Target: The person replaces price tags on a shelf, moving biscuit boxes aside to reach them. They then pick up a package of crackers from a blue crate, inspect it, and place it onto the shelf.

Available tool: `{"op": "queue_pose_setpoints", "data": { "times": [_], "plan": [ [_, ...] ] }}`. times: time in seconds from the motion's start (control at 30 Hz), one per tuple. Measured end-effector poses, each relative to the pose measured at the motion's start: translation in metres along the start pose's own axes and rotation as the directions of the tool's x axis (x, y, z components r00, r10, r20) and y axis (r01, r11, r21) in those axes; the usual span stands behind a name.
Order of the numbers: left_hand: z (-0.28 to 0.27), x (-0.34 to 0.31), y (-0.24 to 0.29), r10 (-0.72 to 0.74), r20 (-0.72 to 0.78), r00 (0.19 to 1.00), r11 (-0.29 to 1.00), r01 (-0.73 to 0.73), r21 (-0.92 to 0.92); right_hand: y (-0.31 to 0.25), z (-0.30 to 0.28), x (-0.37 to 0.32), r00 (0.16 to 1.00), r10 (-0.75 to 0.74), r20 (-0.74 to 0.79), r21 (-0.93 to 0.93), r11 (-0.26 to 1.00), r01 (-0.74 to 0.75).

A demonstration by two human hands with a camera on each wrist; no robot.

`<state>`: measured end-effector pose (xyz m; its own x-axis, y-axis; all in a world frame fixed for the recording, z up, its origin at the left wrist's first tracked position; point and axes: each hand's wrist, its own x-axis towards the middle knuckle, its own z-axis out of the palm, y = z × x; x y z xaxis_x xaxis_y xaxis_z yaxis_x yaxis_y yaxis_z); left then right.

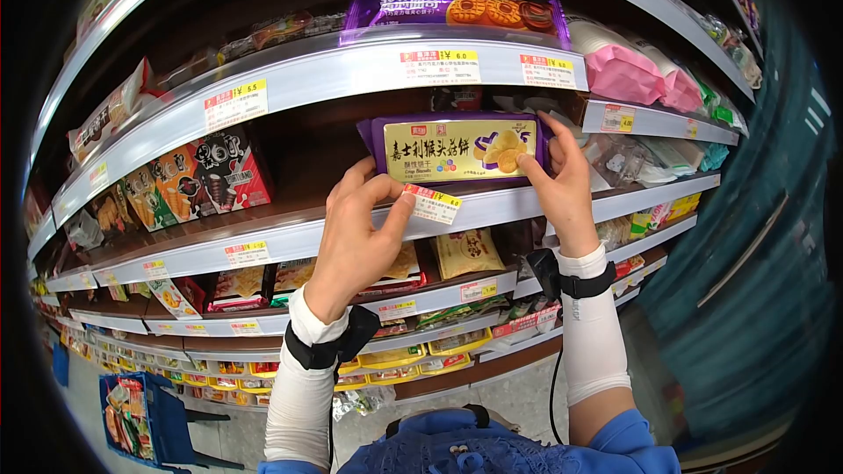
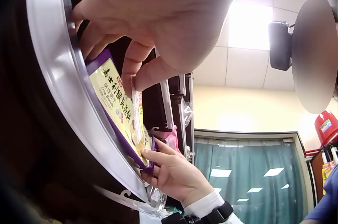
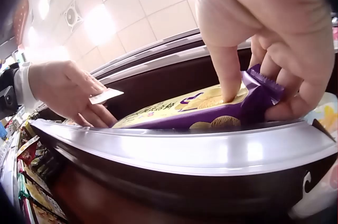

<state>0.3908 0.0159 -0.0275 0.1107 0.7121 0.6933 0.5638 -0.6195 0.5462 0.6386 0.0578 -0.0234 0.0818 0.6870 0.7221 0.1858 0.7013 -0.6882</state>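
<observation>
A purple and cream pack of biscuits (image 1: 439,147) stands at the front of a middle shelf, its printed face towards me. My right hand (image 1: 566,197) grips its right end, thumb on the printed face and fingers behind. With thumb and index finger, my left hand (image 1: 351,233) pinches a small white, red and yellow price tag (image 1: 435,204) just below the pack. The other left fingers reach the pack's left end. From the right wrist view, the tag (image 3: 106,96) juts out beside the pack (image 3: 185,112), and the pack's purple crimped end pokes out between the right fingers.
The silver shelf edge (image 1: 299,241) runs right under both hands. Above, another shelf carries a purple cookie pack (image 1: 457,17). Boxed snacks (image 1: 198,177) stand to the left, pink-wrapped goods (image 1: 625,70) to the right. A blue basket (image 1: 145,417) of packets is on the floor.
</observation>
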Motion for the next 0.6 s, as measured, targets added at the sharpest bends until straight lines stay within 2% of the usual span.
{"op": "queue_pose_setpoints", "data": {
  "times": [0.13, 0.2, 0.3, 0.43, 0.5, 0.6],
  "plan": [
    [-0.003, 0.002, 0.002, -0.037, -0.004, 0.999, 0.999, 0.037, 0.006, -0.002, 0.000, -0.001, 0.999, 0.014, -0.030, 0.044, 0.999, -0.012],
    [-0.004, 0.003, 0.002, -0.042, -0.009, 0.999, 0.998, 0.042, -0.041, -0.008, -0.002, -0.004, 0.994, 0.095, -0.060, 0.152, 0.985, -0.085],
    [-0.004, 0.004, -0.001, -0.041, -0.008, 0.999, 0.998, 0.041, -0.042, -0.013, -0.006, -0.007, 0.989, 0.148, -0.024, 0.140, 0.980, -0.144],
    [-0.001, 0.004, -0.008, 0.058, -0.026, 0.998, 0.994, -0.055, 0.090, -0.015, -0.006, -0.013, 0.994, 0.106, -0.010, 0.151, 0.983, -0.104],
    [0.001, 0.005, -0.009, 0.038, -0.028, 0.999, 0.996, -0.036, 0.083, -0.020, -0.007, -0.015, 0.998, 0.062, 0.024, 0.012, 0.998, -0.063],
    [0.001, 0.006, -0.007, -0.039, 0.000, 0.999, 0.998, 0.039, 0.039, -0.026, -0.004, -0.020, 0.999, 0.010, 0.050, -0.015, 1.000, -0.009]
  ]
}}
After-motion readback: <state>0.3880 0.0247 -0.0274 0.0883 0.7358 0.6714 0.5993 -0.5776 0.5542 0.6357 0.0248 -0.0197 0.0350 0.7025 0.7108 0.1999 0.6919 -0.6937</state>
